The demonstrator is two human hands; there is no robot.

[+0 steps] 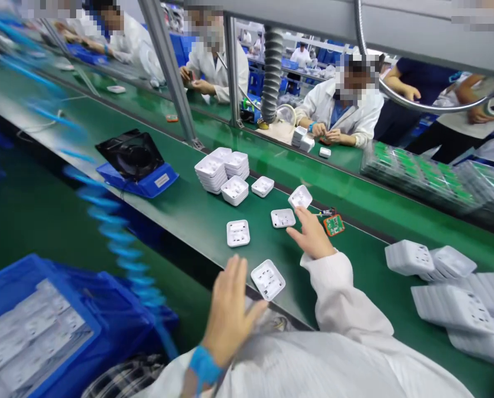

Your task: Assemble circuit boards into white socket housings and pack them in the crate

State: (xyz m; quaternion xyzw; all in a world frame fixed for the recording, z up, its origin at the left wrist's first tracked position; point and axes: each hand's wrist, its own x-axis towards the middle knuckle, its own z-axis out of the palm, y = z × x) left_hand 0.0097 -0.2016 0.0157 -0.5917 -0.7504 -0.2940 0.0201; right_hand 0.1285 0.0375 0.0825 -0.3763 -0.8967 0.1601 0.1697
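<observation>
Two bare hands, left hand (229, 309) and right hand (313, 235), seemingly hover near white shells (282, 218).

Black fan (131, 155) on blue base; blue bin (31, 320).

White plastic housings (267, 279) on a green belt (197, 213), green-and-orange circuit board (333, 224), blue crate (43, 326), blue coiled hose (118, 232), black fan (130, 155) on blue base, white sleeve (342, 298), blue wristband (203, 366)
</observation>
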